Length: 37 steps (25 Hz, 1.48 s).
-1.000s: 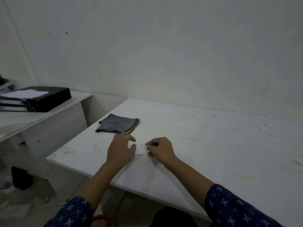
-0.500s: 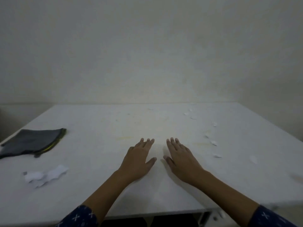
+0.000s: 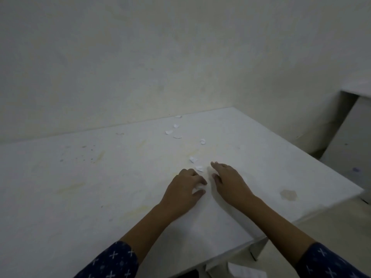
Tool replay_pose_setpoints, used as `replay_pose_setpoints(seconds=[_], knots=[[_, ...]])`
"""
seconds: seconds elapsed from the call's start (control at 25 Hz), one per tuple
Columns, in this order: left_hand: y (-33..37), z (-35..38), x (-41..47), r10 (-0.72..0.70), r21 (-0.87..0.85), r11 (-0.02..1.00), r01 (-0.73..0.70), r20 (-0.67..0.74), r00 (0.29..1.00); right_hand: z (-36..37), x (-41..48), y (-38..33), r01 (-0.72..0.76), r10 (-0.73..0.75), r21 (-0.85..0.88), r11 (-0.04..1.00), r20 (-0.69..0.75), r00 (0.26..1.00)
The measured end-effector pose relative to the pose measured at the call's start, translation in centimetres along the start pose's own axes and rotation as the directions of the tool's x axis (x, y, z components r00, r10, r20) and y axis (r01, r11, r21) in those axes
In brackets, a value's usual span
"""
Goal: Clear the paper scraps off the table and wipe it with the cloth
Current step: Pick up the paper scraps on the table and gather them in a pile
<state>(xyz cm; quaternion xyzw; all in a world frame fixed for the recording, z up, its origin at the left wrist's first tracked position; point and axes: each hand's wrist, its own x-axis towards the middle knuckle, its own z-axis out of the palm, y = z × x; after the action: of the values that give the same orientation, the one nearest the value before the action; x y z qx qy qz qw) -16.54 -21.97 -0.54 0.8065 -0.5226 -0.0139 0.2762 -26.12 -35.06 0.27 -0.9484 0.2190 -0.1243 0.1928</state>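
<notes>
**Inspector:** Both hands are on the white table. The left hand is curled, thumb and forefinger pinched on a small paper scrap. The right hand lies flat, fingers spread, holding nothing.

**Onlooker:** And the rest of the litter?

**Inspector:** Two loose scraps sit just beyond the hands at twelve o'clock. A trail of scraps runs on towards the wall at eleven. The cloth is not in view, so I cannot place it.

**Onlooker:** Risks?

**Inspector:** In my judgement, three. The pieces are light, so a quick sweep of the right hand could flick them over the edge at three o'clock. The pinch is slight and could drop its scrap. White scraps on a white top are easily missed, and the stain at three o'clock will need the cloth.
</notes>
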Motion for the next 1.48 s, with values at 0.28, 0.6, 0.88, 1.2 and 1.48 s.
replay_pose_setpoints(seconds=[0.28, 0.6, 0.88, 1.2, 1.48], knots=[[-0.3, -0.3, 0.8, -0.089, -0.064, 0.995, 0.082, -0.119, 0.989, 1.3, 4.9, 0.6, 0.028, -0.019, 0.157, 0.987, -0.060, 0.998], [-2.6, -3.6, 0.4, -0.364, -0.343, 0.897, 0.279, -0.214, 0.907, 1.7, 6.1, -0.5, 0.041, -0.040, 0.056, 0.998, -0.022, 0.999], [-4.6, -7.6, -3.2, -0.500, -0.591, 0.734, 0.335, -0.135, 0.856, 1.3, 5.3, -4.3, -0.067, 0.055, 0.537, 0.841, 0.039, 0.998], [-8.6, -13.4, -11.1, -0.527, -0.469, 0.786, 0.402, -0.170, 0.833, 3.9, 3.8, -13.8, -0.178, -0.141, 0.761, 0.624, 0.333, 0.932], [-13.0, -19.7, -21.7, -0.621, -0.368, 0.779, 0.508, -0.337, 0.708, 9.8, 1.3, -26.0, -0.103, -0.313, 0.789, 0.606, 0.355, 0.881]])
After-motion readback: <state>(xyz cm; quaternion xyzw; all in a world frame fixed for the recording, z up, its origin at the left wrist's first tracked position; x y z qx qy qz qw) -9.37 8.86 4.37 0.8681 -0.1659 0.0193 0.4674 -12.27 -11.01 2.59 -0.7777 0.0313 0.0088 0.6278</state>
